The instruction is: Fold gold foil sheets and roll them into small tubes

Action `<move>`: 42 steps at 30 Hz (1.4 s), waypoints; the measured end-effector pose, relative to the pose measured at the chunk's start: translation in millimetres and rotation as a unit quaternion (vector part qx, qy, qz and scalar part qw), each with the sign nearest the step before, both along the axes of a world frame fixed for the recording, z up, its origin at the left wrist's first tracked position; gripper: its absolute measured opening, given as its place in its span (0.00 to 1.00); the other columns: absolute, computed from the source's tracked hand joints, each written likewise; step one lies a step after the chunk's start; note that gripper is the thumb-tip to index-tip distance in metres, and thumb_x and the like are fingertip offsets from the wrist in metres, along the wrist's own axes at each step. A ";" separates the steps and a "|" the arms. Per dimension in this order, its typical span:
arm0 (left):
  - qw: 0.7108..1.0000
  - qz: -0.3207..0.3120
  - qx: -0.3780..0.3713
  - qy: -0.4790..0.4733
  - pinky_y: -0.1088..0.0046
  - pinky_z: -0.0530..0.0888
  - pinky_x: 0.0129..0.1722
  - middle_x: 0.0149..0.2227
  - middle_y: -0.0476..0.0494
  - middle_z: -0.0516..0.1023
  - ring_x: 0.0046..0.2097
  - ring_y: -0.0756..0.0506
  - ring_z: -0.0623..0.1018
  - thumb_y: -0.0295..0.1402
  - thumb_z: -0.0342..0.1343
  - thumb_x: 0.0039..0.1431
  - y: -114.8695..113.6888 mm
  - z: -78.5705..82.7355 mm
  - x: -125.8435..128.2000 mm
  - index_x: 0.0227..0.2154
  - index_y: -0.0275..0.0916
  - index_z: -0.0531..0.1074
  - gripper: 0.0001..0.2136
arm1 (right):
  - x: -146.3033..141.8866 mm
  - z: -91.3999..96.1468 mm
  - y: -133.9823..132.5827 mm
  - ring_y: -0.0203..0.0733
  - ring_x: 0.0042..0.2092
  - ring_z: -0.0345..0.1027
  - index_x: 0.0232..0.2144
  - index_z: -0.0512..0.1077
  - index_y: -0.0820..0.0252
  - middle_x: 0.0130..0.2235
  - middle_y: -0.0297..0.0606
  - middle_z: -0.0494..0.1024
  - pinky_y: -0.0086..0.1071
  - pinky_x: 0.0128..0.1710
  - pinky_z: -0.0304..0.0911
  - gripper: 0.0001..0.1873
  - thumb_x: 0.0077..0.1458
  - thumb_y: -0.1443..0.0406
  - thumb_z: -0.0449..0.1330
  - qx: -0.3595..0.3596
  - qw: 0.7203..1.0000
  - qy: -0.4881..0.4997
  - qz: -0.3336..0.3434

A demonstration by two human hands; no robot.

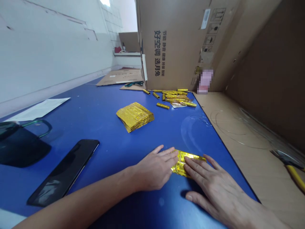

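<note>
A shiny gold foil sheet (pixel 181 161) lies on the blue tabletop in front of me. My left hand (pixel 157 167) rests its outstretched fingertips on the sheet's left edge. Across the right part lie the flat, extended fingers of my right hand (pixel 209 181), its thumb apart and over the blue surface. Both hands cover portions of the foil, so its full outline is hidden. Farther away sits a fanned stack of gold foil sheets (pixel 135 115). Behind it, several small rolled gold tubes (pixel 163 106) are heaped near the cardboard.
A black phone (pixel 65 171) and a dark mug (pixel 22 146) stand at left, beside white paper (pixel 39 109). A big cardboard box (pixel 181 44) rises at the back. Yellow-handled pliers (pixel 294 175) and clear thread (pixel 238 135) lie on the cardboard at right.
</note>
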State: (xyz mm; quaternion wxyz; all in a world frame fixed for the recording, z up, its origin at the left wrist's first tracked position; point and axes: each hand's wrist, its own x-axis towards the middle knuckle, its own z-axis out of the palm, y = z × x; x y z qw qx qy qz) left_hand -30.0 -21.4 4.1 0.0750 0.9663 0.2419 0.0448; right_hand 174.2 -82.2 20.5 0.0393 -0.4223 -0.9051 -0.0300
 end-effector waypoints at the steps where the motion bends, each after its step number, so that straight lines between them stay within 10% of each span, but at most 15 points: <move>1: 1.000 0.002 0.002 0.002 0.60 0.50 0.56 0.57 0.40 0.57 0.59 0.45 0.52 0.30 0.39 0.57 -0.6 -0.1 0.3 0.52 0.32 0.55 0.19 | -1.1 0.8 -0.2 0.51 0.50 0.62 0.48 0.65 0.63 0.50 0.47 0.68 0.52 0.49 0.55 0.28 0.52 0.50 0.49 -0.001 1.000 0.004 -0.004; 32: 1.000 -0.007 0.006 0.008 0.60 0.51 0.56 0.57 0.41 0.57 0.59 0.45 0.52 0.30 0.39 0.58 0.9 1.9 -0.1 0.53 0.33 0.55 0.19 | -2.9 0.3 -1.5 0.50 0.48 0.64 0.45 0.68 0.60 0.47 0.44 0.71 0.49 0.49 0.55 0.24 0.50 0.52 0.52 -0.014 0.998 0.043 -0.033; 42: 1.000 -0.009 0.000 -0.010 0.59 0.50 0.56 0.56 0.37 0.58 0.59 0.44 0.52 0.30 0.40 0.58 0.1 -1.8 -0.6 0.50 0.33 0.58 0.17 | -4.2 -9.3 7.3 0.48 0.59 0.41 0.59 0.40 0.64 0.60 0.47 0.48 0.50 0.56 0.41 0.39 0.52 0.49 0.47 -0.094 0.994 0.059 -0.002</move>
